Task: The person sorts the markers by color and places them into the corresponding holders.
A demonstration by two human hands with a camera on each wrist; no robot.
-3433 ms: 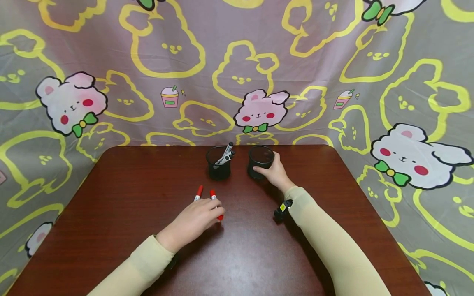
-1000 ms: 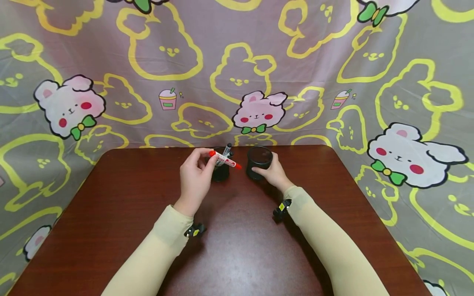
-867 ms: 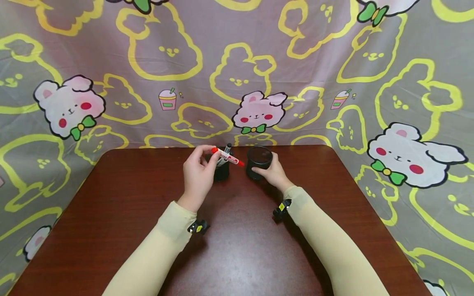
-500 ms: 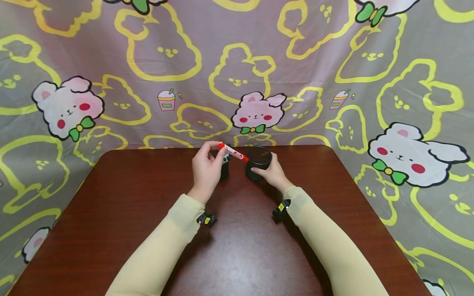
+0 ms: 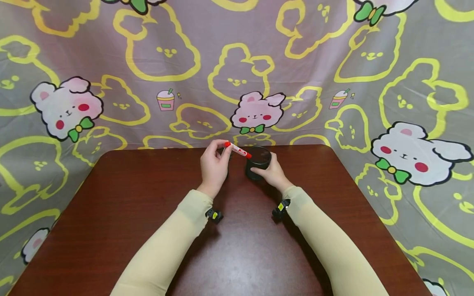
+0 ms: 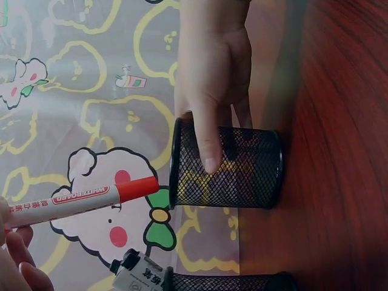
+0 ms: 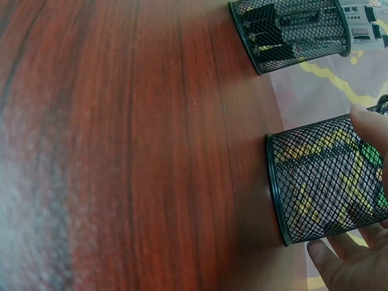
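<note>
My left hand (image 5: 214,168) pinches a red-and-white whiteboard marker (image 5: 238,151) between thumb and fingers. The marker slants down to the right, its red end over the near-left rim of a black mesh pen cup (image 7: 327,182) in the head view. In the left wrist view that red end (image 6: 138,189) stops just short of the rim. My right hand (image 5: 275,174) grips this cup from the right, thumb across the front and fingers around the far side. No pens show through its mesh. The cup stands upright on the table.
A second mesh cup (image 7: 291,30) stands left of the first, mostly hidden behind my left hand in the head view. It holds black-and-white markers (image 7: 361,27). The brown table (image 5: 140,197) ends at a patterned cloth (image 5: 207,90) behind.
Two red markers lay on the table under my left hand; now none lie there. My left hand has lifted a marker and moved it right, to the first cup's rim. The right hand stays put.
</note>
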